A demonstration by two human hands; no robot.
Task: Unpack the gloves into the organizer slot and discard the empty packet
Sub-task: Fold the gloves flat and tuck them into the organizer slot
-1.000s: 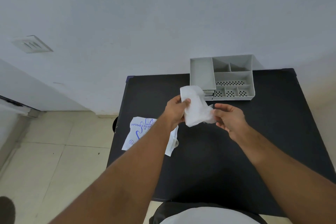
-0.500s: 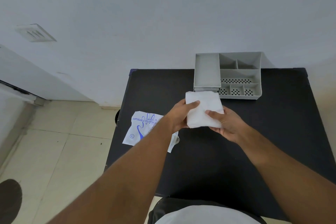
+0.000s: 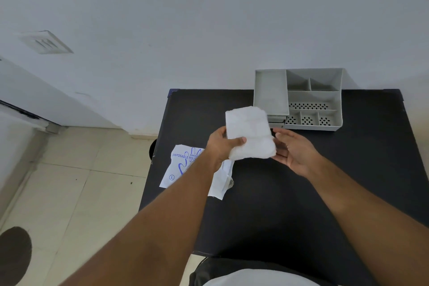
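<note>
A folded white stack of gloves (image 3: 249, 132) is held above the black table (image 3: 290, 204), just in front of the grey organizer (image 3: 299, 98). My left hand (image 3: 222, 146) grips its left edge, thumb on top. My right hand (image 3: 293, 148) is at the stack's right edge with fingers spread; whether it touches the stack I cannot tell. The long slot of the organizer (image 3: 270, 94) on its left side holds nothing. The empty white packet with blue print (image 3: 183, 165) lies on the table's left edge, partly hidden by my left forearm.
The organizer stands against the white wall at the table's back. Its right side has several smaller compartments, some with perforated floors. Tiled floor lies to the left of the table. A dark round shape (image 3: 14, 253) shows at the bottom left.
The gloves went from a crumpled bunch to a flat folded stack and rose slightly toward the organizer. My right hand has opened and loosened from the stack's right edge.
</note>
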